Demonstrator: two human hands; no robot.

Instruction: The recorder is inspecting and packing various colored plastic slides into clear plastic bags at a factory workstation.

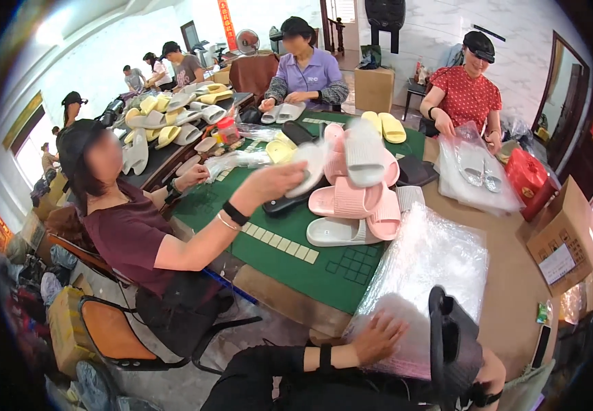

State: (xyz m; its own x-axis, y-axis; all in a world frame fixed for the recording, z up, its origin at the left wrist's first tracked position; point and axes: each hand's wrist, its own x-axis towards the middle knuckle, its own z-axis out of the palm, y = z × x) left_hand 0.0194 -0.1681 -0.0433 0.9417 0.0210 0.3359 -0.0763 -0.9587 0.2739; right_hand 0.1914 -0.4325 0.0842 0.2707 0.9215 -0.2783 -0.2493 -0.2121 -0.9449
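My left hand (381, 339) lies open, fingers stretched, on a stack of clear plastic bags (440, 253) at the near table edge. To its right, a pair of black slides (459, 346) is held upright, tilted, close to my body. My right forearm (491, 375) comes up behind the slides; they hide the fingers of my right hand. Beyond the bags rises a pile of pink slides (348, 197) and grey slides (337, 231). From the left, a co-worker's hand (276, 185) holds a light slide (308, 168) at the pile.
A green mat (276, 267) covers part of the brown table. Across from me, one person handles grey slides (286, 111); another holds a bagged pair (474, 168). At right stand a red bag (526, 171) and an open carton (563, 236). An orange-backed chair (115, 329) is at left.
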